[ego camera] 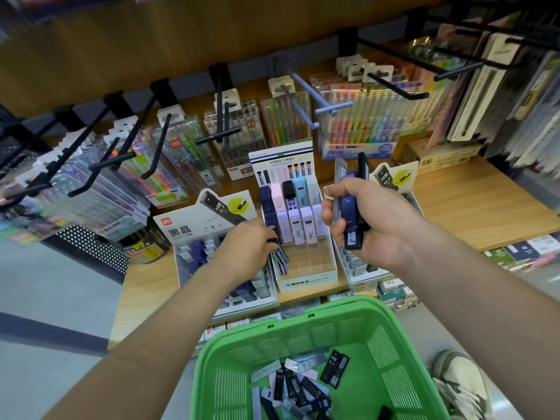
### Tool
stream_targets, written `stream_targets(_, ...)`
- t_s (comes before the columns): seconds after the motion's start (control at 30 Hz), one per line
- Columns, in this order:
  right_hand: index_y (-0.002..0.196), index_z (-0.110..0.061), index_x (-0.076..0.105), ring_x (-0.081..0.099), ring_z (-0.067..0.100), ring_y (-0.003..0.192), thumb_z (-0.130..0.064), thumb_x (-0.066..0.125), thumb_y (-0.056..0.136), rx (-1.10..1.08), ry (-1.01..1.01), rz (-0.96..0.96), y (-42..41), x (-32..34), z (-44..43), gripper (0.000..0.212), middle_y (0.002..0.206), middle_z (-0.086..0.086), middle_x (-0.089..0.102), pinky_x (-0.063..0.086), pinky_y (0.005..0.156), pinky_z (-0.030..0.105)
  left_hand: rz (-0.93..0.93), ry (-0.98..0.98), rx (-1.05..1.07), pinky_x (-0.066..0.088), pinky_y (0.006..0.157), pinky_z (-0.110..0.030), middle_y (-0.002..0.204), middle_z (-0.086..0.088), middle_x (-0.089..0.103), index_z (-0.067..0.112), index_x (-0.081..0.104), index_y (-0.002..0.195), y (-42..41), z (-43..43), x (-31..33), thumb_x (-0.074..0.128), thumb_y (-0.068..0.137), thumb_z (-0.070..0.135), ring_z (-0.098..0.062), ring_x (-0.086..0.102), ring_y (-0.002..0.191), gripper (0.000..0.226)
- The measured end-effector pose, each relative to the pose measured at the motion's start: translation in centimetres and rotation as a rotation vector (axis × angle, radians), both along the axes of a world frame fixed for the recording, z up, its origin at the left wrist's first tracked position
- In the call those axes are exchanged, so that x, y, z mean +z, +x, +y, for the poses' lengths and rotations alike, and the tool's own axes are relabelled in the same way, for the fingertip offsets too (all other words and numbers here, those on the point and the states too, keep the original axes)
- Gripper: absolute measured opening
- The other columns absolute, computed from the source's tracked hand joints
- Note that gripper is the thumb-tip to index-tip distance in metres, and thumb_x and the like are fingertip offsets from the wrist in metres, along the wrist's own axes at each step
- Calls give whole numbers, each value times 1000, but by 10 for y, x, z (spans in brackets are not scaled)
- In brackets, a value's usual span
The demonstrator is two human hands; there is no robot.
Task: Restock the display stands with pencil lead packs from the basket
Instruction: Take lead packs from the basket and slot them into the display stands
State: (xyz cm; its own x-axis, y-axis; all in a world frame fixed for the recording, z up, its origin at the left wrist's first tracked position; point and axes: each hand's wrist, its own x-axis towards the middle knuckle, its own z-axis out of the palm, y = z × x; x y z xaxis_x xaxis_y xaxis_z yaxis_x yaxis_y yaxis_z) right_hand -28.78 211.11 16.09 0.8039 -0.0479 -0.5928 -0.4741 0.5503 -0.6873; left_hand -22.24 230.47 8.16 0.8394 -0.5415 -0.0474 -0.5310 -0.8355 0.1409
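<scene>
While many packs (pixel 303 386) lie in the basket (pixel 394 344), the left hand (pixel 248 247) pinches one at the middle stand (pixel 309 281), and the right hand (pixel 375 219) has its fingers (pixel 331 221) clamped on a bundle (pixel 348 204); restocking looks roughly midway.

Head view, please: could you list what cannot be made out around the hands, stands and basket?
All in the head view.
- Held packs: the right hand wraps them, so their count is unclear.
- Blue pack: the left hand hides its top and its slot in the MONO stand.
- Right stand: mostly behind the right hand.
- Green basket: cut off by the bottom edge.
- Hanging pen sets at far left: blurred.
</scene>
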Motion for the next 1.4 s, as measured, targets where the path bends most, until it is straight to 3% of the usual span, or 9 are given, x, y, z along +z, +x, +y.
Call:
stream_targets(0.3,98,-6,59,68,16,57,-5,61,92,-13,-44,2,-5,5,0,7,57,9,66,41,36,18,-83,78,-9,48,75,-32,101,-3,66,18,65,103,-2,-3,-21,55,95,27,-22,60,93,16)
stream_targets(0.57,94,-8,59,70,15,58,-8,62,94,6,-47,-40,-5,3,3,3,80,10,70,37,33,16,-103,195,-57,50,83,-38,105,-4,65,18,70,108,1,-9,-16,52,94,24,-24,57,99,23)
stream_targets(0.73,99,-9,59,70,16,56,-8,65,92,-12,-74,-32,-5,3,4,10,91,14,69,37,33,17,-140,254,-68,51,75,-35,94,-5,65,15,70,97,3,-10,-20,54,91,16,-24,58,89,17)
stream_targets(0.87,96,-9,62,72,15,61,-9,71,87,4,-86,-81,-5,2,7,13,75,10,73,37,33,16,-163,230,-25,49,66,-38,92,-6,61,12,60,94,-5,-11,-37,59,85,10,-28,58,89,9)
stream_targets(1.0,96,-11,67,59,11,40,-17,77,82,-15,-132,-95,-4,2,6,19,61,1,70,36,33,16,-242,220,-7,44,58,-33,92,-2,55,14,59,95,-9,-11,-47,62,81,8,-24,55,90,15)
stream_targets(1.1,92,-13,65,53,9,34,-19,76,84,-28,-113,-84,-3,2,5,15,53,-2,67,35,32,15,-131,21,90,46,65,-29,87,2,57,19,58,84,-5,-16,-30,59,82,17,-19,55,87,3)
stream_targets(1.2,94,-12,64,51,9,34,-18,77,83,-18,-150,-74,-2,0,3,18,52,-2,65,34,32,16,227,-453,306,43,58,-17,75,8,65,25,63,77,0,-27,10,60,84,13,-10,60,72,14)
stream_targets(1.3,109,-9,67,57,12,47,-19,78,82,72,-192,-78,-1,-2,4,30,81,7,72,34,33,17,580,-1049,317,53,65,-21,95,1,73,23,68,99,-1,-33,54,54,90,-1,-12,67,78,30)
stream_targets(1.4,113,-9,69,56,11,53,-21,77,83,176,-151,-103,-3,-1,8,34,85,5,69,32,33,17,739,-1192,128,54,76,-25,114,1,69,21,65,115,-4,-33,74,52,91,-8,-13,67,98,41)
